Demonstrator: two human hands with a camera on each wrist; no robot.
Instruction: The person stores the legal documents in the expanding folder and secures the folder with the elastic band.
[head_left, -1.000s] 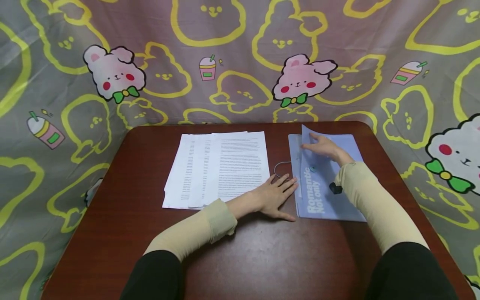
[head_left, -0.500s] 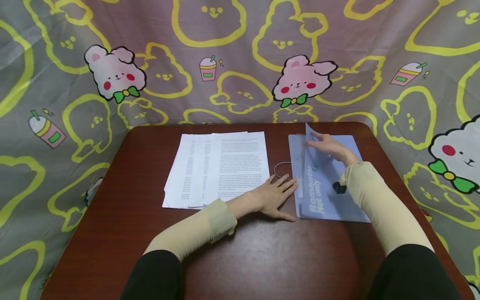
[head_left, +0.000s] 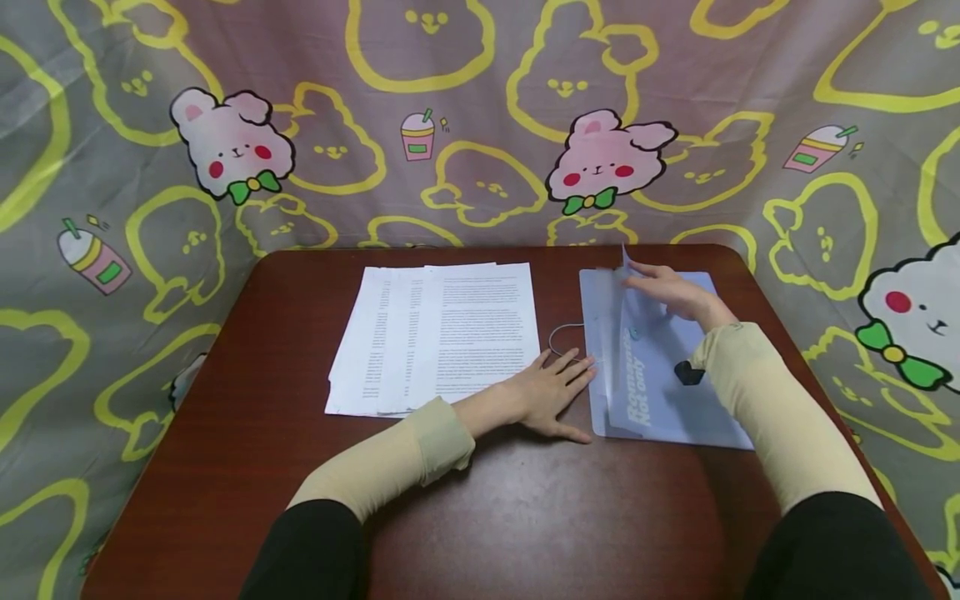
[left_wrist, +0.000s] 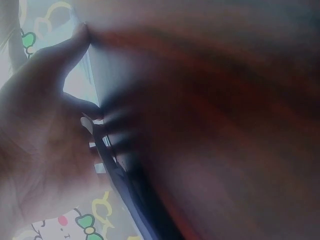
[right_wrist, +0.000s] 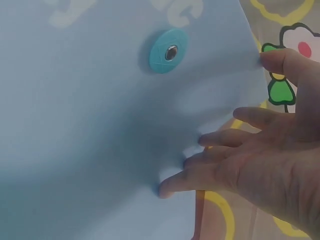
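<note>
A blue plastic document folder (head_left: 660,417) with white lettering lies on the right of the table. Its front flap (head_left: 618,375) stands partly raised along the left side. My right hand (head_left: 675,296) holds that flap near its far corner. In the right wrist view, the thumb meets the flap's edge and the extended fingers reach its top edge, near a teal button (right_wrist: 169,51). My left hand (head_left: 551,392) rests flat on the table, fingers spread, fingertips touching the folder's left edge. The left wrist view is dark and blurred.
Printed paper sheets (head_left: 442,342) lie overlapping to the left of the folder. A thin cord (head_left: 558,329) loops out from the folder's left side. The brown table (head_left: 525,517) is backed by a patterned curtain (head_left: 465,75).
My right hand has moved to the right, drawing the flap's edge with it and raising the flap more. My left hand has stayed in place.
</note>
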